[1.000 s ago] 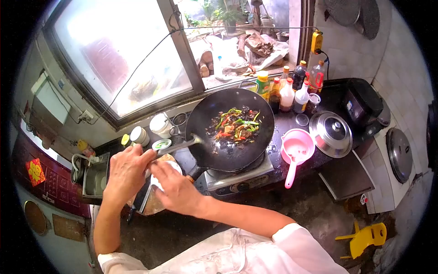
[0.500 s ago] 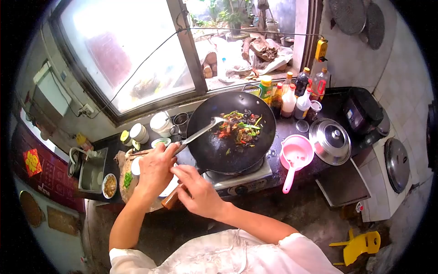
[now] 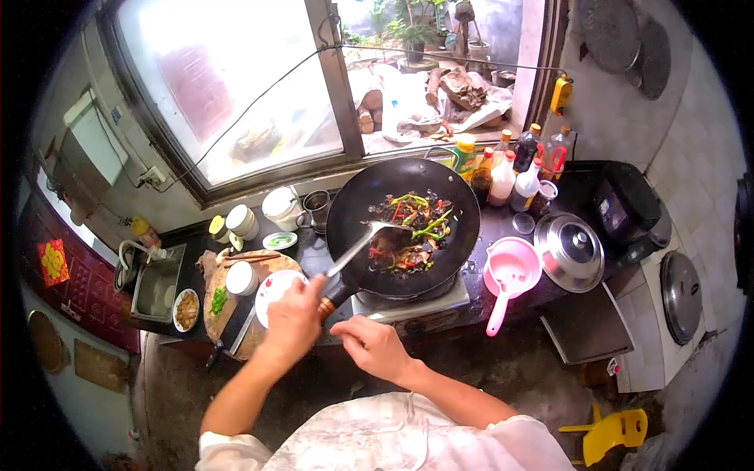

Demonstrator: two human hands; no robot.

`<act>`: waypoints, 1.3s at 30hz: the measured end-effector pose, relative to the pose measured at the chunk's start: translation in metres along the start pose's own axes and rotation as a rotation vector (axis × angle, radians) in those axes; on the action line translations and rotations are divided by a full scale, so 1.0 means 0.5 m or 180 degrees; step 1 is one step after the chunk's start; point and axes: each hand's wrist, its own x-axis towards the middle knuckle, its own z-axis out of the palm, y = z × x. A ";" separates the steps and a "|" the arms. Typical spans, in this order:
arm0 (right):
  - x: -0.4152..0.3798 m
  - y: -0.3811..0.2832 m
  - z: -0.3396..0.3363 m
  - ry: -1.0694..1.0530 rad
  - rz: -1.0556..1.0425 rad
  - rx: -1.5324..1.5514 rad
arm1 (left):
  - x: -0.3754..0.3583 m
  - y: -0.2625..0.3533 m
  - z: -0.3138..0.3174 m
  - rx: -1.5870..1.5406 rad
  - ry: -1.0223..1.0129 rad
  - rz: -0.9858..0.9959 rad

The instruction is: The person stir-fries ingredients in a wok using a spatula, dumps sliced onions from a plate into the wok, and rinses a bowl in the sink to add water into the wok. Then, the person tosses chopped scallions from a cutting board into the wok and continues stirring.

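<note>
Here, left fingers (image 3: 306,295) snug round the spatula (image 3: 351,253) in the wok (image 3: 351,206), right fingers (image 3: 353,328) half-curled and empty

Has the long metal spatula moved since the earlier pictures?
Yes: the spatula head has shifted right across the round black wok, away from its left side.

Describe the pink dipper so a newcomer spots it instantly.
Find the big black wok on the stove. Just right of it, before the domed steel lid, sits the dipper. Unlike its neighbours, it is bright pink, its long handle pointing toward the near side.
</note>
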 end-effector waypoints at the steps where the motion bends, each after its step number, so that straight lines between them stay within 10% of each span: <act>1: -0.011 0.004 0.006 0.0015 -0.0010 -0.0151 | -0.016 0.017 0.029 -0.0487 -0.0195 -0.0018; 9: -0.073 0.015 -0.086 0.0019 0.0408 -0.0409 | -0.034 0.017 0.020 -0.1252 -0.0640 0.0356; 13: -0.043 0.039 -0.136 0.0512 0.0095 -0.0970 | 0.047 0.039 -0.217 -0.4971 -0.0870 -0.0286; 15: -0.010 0.046 -0.162 0.0768 0.0025 -0.1314 | 0.074 0.073 -0.305 -0.6508 -0.1150 0.0406; 23: 0.109 0.125 -0.234 -0.0321 0.1068 -0.2902 | 0.094 0.147 -0.353 -0.7193 -0.1594 0.0746; 39: 0.259 0.239 -0.143 -0.1849 0.1099 -0.3673 | 0.095 0.146 -0.311 -0.7456 -0.1468 0.0654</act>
